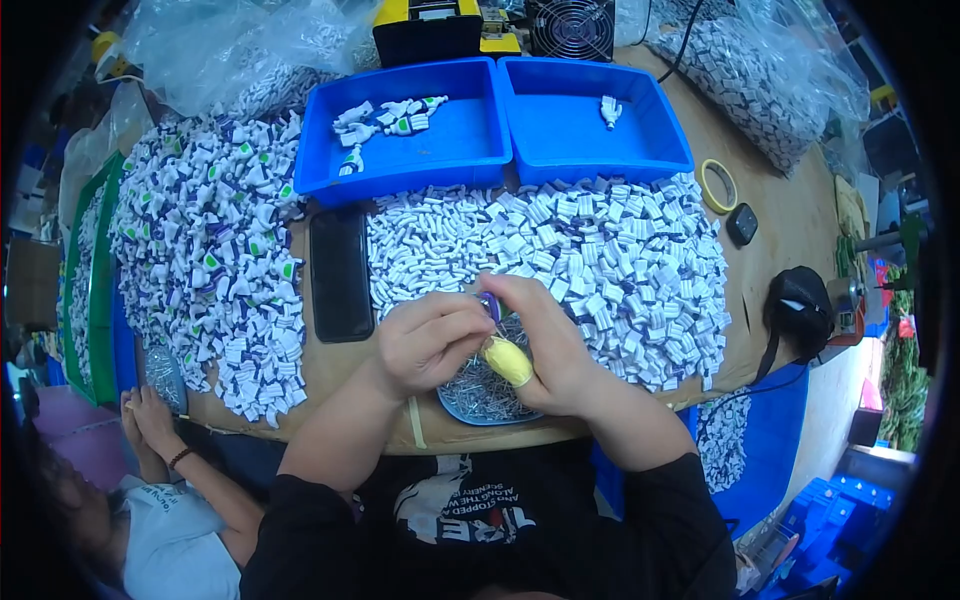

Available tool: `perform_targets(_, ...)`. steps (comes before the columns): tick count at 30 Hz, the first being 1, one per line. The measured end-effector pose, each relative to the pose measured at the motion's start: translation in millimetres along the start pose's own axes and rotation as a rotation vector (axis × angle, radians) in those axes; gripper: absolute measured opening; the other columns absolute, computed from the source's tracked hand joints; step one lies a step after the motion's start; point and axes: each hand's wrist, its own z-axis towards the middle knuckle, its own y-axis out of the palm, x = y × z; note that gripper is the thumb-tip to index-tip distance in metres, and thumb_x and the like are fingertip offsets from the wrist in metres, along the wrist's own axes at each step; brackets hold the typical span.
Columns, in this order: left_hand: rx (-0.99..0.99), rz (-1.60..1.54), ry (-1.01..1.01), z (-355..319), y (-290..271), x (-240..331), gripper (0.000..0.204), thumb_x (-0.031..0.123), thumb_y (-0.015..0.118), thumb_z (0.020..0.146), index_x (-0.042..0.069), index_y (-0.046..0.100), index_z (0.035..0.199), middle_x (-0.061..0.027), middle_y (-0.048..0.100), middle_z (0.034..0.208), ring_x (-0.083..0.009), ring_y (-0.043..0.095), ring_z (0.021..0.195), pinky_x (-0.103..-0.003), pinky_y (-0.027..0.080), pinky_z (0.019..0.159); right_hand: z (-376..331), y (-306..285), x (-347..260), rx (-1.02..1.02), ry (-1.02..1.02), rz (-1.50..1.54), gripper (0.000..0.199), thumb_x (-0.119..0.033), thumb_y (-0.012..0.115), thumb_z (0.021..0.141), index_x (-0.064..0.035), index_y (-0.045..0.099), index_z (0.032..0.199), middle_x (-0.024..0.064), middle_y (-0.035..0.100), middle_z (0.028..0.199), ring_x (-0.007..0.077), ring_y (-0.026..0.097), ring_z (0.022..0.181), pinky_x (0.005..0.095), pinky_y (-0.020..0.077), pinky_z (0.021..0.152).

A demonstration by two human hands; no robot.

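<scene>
Over the front of the table my hands meet, fingers closed. My left hand (432, 340) pinches a small purple and white plastic piece (489, 306), partly hidden by the fingers. My right hand (555, 350) is curled around a tool with a yellow handle (508, 362); a thin metal part runs from it toward the piece, and its tip cannot be made out. Directly below sits a shallow tray (480, 417) of small metal pins or screws. Beyond my hands lie a heap of small curved white pieces (425, 245) and a heap of blocky white and purple pieces (640, 270).
Two blue bins (400, 172) (600, 160) stand at the back, with a few joined pieces inside. A black phone (341, 275) lies left of centre beside a large heap of white and purple parts (205, 240). Tape roll (718, 187) and black pouch (800, 312) are right. A co-worker's hands (150, 420) are at left.
</scene>
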Motion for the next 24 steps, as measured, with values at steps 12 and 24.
perform_targets(12, -0.186, 0.770, -0.376, 8.6, -22.0, -28.4, 0.029, 0.016, 0.069, 0.072, 0.010, 0.063, 0.099, -0.0077, 0.052, 0.100, -0.0262, 0.047, 0.096, -0.039, 0.035, 0.080, 6.5, -38.1, 24.3, 0.274, 0.552, -0.465, 0.054, 0.008, 0.049, 0.081, 0.0051, 0.034, 0.133, 0.0243, 0.047, 0.115, 0.0391, 0.050, 0.104, 0.0404, 0.0413, 0.091)
perform_targets(24, -0.167, 0.727, -0.357, 7.8, -14.1, -30.9, 0.019, 0.015, 0.070, 0.072, 0.012, 0.063, 0.089, -0.0036, 0.053, 0.092, -0.0232, 0.049, 0.088, -0.037, 0.034, 0.077, 9.1, -39.1, 32.2, 0.284, 0.508, -0.411, 0.060, 0.014, 0.050, 0.075, 0.0049, 0.035, 0.132, 0.0186, 0.045, 0.103, 0.0311, 0.052, 0.088, 0.0375, 0.0451, 0.079)
